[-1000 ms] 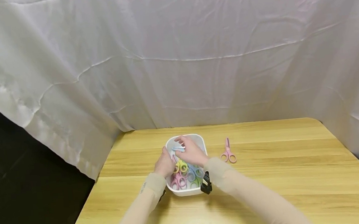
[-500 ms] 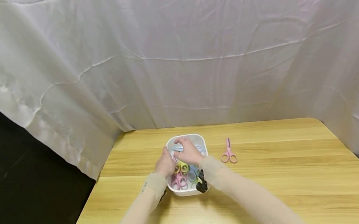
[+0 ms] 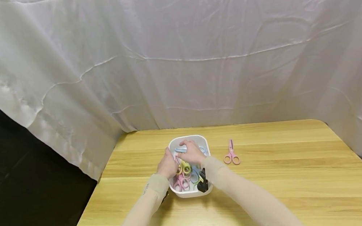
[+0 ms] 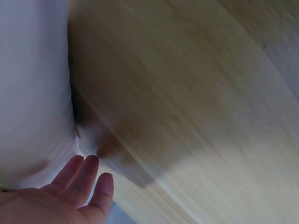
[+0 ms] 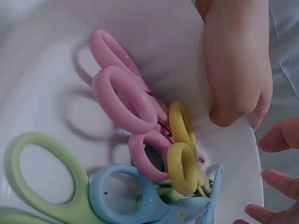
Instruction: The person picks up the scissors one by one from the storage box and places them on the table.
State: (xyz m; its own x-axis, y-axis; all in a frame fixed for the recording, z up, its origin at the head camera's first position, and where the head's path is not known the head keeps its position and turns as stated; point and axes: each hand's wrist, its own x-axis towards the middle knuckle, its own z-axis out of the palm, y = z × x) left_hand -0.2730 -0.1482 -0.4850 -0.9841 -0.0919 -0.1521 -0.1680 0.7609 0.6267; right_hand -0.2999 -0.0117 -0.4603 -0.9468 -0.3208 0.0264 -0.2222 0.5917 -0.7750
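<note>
A white bin [image 3: 190, 194] holds several children's scissors with pink, yellow, blue and green handles. My left hand [image 3: 167, 164] grips the bin's left wall; its fingers [image 4: 86, 179] lie along the outside, and its thumb side reaches over the rim in the right wrist view. Inside the far half of the bin, my right hand [image 3: 192, 152] hovers over light blue scissors [image 3: 180, 150] lying crosswise, their middle hidden beneath it. The right fingers are spread apart, with nothing seen between them in the right wrist view. Pink scissors [image 5: 124, 100] and yellow scissors [image 5: 184, 168] lie nearer me.
One pair of pink scissors [image 3: 231, 153] lies on the wooden table [image 3: 291, 168], right of the bin, blades pointing away. A grey-white curtain [image 3: 214, 88] hangs behind the table, with a black surface [image 3: 27, 186] at the left.
My right hand has shifted slightly, its fingers coming lower and closer over the light blue scissors. The left hand keeps its place on the bin.
</note>
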